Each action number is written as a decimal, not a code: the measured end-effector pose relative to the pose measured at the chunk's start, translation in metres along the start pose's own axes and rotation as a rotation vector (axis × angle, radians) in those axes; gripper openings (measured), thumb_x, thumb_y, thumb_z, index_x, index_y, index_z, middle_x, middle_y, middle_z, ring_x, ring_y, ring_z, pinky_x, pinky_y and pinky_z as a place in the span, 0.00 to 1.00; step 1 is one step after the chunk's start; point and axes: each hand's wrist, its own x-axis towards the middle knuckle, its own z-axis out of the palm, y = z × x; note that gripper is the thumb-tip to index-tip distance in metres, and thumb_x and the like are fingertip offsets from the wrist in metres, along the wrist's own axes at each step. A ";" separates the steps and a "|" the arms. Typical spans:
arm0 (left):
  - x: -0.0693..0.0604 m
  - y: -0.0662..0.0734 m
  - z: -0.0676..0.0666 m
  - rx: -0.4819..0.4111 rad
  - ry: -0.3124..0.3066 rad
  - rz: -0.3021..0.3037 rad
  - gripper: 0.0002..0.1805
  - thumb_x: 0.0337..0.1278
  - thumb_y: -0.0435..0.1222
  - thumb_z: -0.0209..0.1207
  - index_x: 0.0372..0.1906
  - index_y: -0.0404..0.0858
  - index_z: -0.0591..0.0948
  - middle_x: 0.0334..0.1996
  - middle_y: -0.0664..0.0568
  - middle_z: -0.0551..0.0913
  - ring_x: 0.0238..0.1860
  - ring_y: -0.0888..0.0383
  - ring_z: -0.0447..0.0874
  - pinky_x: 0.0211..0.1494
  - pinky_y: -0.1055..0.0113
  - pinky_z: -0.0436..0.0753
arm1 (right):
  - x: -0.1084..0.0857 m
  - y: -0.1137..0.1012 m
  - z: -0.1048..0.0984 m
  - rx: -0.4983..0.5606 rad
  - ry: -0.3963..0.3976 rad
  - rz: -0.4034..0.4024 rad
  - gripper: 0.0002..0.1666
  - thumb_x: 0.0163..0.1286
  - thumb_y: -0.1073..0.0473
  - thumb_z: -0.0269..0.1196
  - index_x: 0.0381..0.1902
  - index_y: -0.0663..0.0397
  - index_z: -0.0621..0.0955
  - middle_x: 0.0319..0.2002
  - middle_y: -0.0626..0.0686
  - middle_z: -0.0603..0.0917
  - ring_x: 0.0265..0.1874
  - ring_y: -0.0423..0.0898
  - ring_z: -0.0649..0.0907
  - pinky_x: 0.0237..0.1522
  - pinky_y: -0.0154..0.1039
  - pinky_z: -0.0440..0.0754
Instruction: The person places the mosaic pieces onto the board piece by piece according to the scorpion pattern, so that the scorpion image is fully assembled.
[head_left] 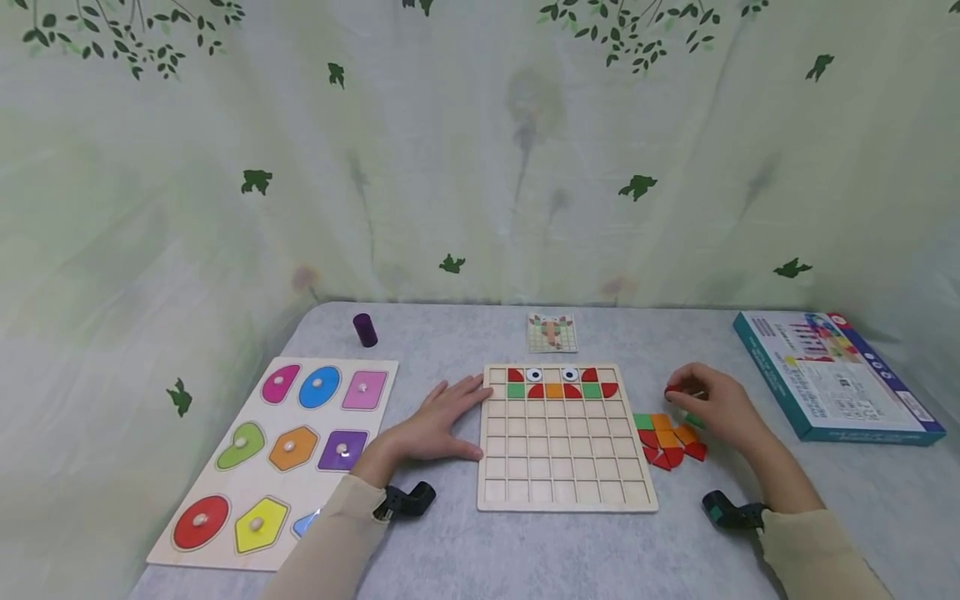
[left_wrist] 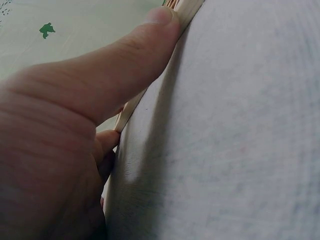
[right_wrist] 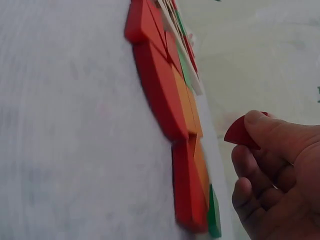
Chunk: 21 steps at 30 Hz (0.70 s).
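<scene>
As your right hand (head_left: pixel 712 404) pinches a red quarter-round piece (right_wrist: pixel 239 131) between thumb and fingertips, the piece hangs above the tabletop (head_left: pixel 450 546), to the right of the gridded board (head_left: pixel 564 492) and near its upper half. Your grip there is clamped on that one piece; your left hand (head_left: pixel 442 421) has its fingers spread and thumb apart, touching the board's left edge. To seat the piece well, you would likely do best to turn its square corner to match a cell's corner while it is aloft, lower it flat, and press lightly as your left hand steadies the frame. Raised dividers could catch a tilted edge. Two rows of colored pieces (head_left: pixel 553 390) fill part of the board's far end, with bare cells nearer you. Loose pieces (head_left: pixel 665 438) crowd close to the board's right edge, so a path over them, rather than through, looks safer. Farther out, a picture card (head_left: pixel 552 335) lies beyond the far edge, a boxed set (head_left: pixel 862 400) leaves your right hand room, and a knobbed shape puzzle (head_left: pixel 243 485) hems in your left forearm.
</scene>
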 end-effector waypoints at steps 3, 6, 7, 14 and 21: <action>0.000 -0.001 0.001 0.009 0.008 0.005 0.54 0.50 0.55 0.71 0.78 0.42 0.58 0.81 0.47 0.50 0.82 0.47 0.44 0.82 0.42 0.38 | 0.003 -0.007 0.004 0.007 -0.020 -0.014 0.11 0.69 0.59 0.66 0.47 0.54 0.78 0.43 0.57 0.85 0.42 0.51 0.81 0.40 0.29 0.81; 0.000 -0.002 0.002 0.035 0.013 0.010 0.55 0.50 0.55 0.71 0.79 0.40 0.57 0.81 0.46 0.50 0.82 0.47 0.44 0.83 0.43 0.39 | 0.007 -0.016 0.009 0.029 -0.039 -0.019 0.11 0.70 0.59 0.65 0.49 0.53 0.78 0.44 0.56 0.85 0.42 0.50 0.81 0.42 0.30 0.81; 0.000 -0.002 0.001 0.043 0.014 0.012 0.55 0.50 0.55 0.71 0.79 0.40 0.57 0.81 0.46 0.50 0.82 0.47 0.44 0.83 0.43 0.39 | 0.009 -0.019 0.011 0.033 -0.045 -0.024 0.11 0.71 0.59 0.64 0.49 0.52 0.78 0.44 0.55 0.85 0.42 0.50 0.81 0.43 0.30 0.81; 0.001 -0.001 0.000 0.034 0.034 0.022 0.54 0.49 0.53 0.72 0.78 0.38 0.59 0.81 0.45 0.52 0.82 0.47 0.46 0.83 0.43 0.39 | 0.022 -0.051 0.029 0.070 -0.087 -0.099 0.12 0.72 0.61 0.62 0.52 0.53 0.80 0.46 0.55 0.86 0.43 0.49 0.82 0.49 0.38 0.84; 0.001 -0.002 0.001 -0.029 0.063 0.029 0.51 0.46 0.51 0.74 0.74 0.37 0.64 0.80 0.44 0.54 0.81 0.46 0.48 0.82 0.42 0.40 | 0.031 -0.076 0.051 0.083 -0.146 -0.186 0.09 0.73 0.62 0.61 0.49 0.53 0.82 0.45 0.54 0.86 0.40 0.47 0.83 0.41 0.38 0.83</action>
